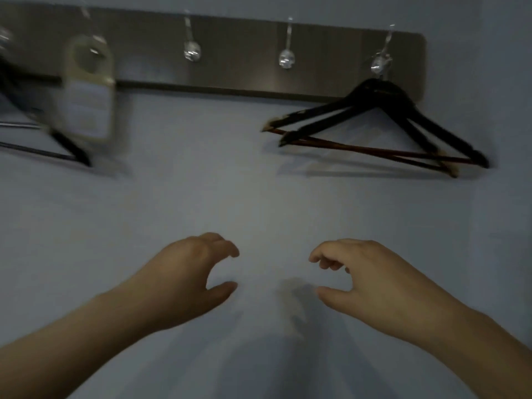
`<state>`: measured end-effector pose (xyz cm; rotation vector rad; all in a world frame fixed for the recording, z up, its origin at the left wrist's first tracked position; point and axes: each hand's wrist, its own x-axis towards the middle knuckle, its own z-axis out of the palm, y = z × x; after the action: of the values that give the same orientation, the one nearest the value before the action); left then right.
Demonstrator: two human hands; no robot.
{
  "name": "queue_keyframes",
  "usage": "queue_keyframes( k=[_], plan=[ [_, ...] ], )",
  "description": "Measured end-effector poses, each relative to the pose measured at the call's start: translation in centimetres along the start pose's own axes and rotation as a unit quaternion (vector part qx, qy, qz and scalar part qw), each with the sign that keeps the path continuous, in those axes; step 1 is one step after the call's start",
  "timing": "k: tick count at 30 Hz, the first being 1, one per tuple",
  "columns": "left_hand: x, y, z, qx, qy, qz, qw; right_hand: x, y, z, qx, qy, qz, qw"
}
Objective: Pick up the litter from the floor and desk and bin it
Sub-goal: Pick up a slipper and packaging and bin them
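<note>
1. Fingers (227,249) of left hand (187,272) loosely curled, thumb apart, holding nothing.
2. Same on right hand (371,272): fingers bent, gap to thumb, nothing held.
3. Both raised side by side, apart, before pale wall (201,182).
4. Above, metal hook rail (244,61); dark hangers (383,122) on rightmost hook, blurred door tag (87,90) at left.
5. Litter and bin: whereabouts impossible to tell.

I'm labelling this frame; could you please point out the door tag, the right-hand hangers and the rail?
Door tag (86,110): head view, lower panel.
Right-hand hangers (374,92): head view, top shoulder.
Rail (239,53): head view, bare middle stretch.
</note>
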<state>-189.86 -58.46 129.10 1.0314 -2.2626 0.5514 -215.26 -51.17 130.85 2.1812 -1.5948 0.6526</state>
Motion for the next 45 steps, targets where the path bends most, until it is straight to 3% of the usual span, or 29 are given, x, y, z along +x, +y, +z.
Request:
queue_keyframes(
  k=[6, 11, 19, 27, 38, 45],
  plan=[
    [-9.0, -5.9, -8.4, 0.104, 0.009, -0.111, 0.988, 4.9, -10.1, 2.4, 0.065, 0.011, -0.128, 0.99],
    [-19.1, -10.0, -17.6, 0.188, 0.005, -0.206, 0.96, 7.3, -22.3, 2.5, 0.15, 0.033, -0.232, 0.961],
    [-36.6, -11.2, -32.8, 0.3, -0.036, -0.348, 0.888, 6.1, -45.0, 0.4, 0.255, 0.05, -0.381, 0.887],
    [-51.0, -7.3, -45.4, 0.371, -0.055, -0.473, 0.797, 1.3, -63.5, -2.5, 0.33, 0.033, -0.482, 0.811],
    [-64.5, -3.4, -53.8, 0.444, -0.039, -0.574, 0.687, -4.9, -80.7, -5.4, 0.373, 0.024, -0.619, 0.691],
    [-70.2, -6.5, -56.7, 0.459, -0.053, -0.598, 0.655, -4.9, -90.1, -4.4, 0.4, 0.026, -0.646, 0.65]
  ],
)
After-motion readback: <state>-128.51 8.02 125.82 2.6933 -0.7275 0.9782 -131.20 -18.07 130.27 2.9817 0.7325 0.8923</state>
